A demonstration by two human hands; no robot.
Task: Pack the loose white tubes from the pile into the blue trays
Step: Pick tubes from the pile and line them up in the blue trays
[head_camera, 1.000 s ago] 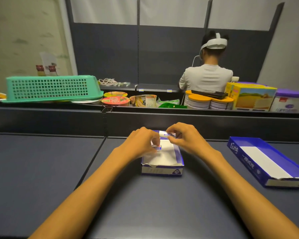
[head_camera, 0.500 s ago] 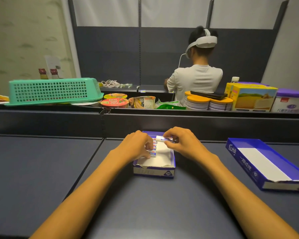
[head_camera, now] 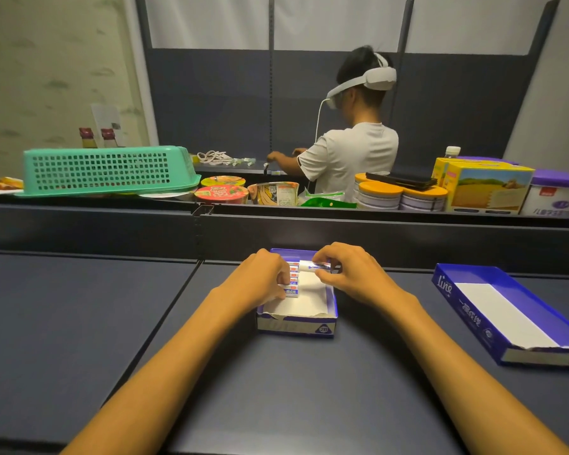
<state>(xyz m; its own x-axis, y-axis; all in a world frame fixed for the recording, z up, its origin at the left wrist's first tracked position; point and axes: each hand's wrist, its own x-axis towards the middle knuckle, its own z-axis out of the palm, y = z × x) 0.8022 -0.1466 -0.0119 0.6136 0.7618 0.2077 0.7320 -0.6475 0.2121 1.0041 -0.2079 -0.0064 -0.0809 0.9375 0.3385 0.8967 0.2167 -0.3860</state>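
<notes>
- The right hand (head_camera: 352, 274) pinches a single white tube (head_camera: 312, 265) between thumb and curled fingers, holding it crosswise over the far end of the small blue tray (head_camera: 296, 326).
- The left hand (head_camera: 260, 277) has its fingers bent down onto a row of packed tubes (head_camera: 292, 284) lying side by side along the tray's left side; whether it grips them or only presses on them I cannot tell.
- That tray sits in the middle of the dark bench (head_camera: 79, 323), lined with white paper, its near right part bare.
- A second, longer blue tray (head_camera: 506, 320) lies well apart on the right, white inside, with nothing in it.
- Beyond the bench's far wall a shelf carries an upturned green basket (head_camera: 105, 170), noodle cups (head_camera: 222, 193), orange-lidded tins (head_camera: 380, 195) and a yellow box (head_camera: 486, 187).
- Another person (head_camera: 352, 152) in a white headset stands behind them, back turned.
</notes>
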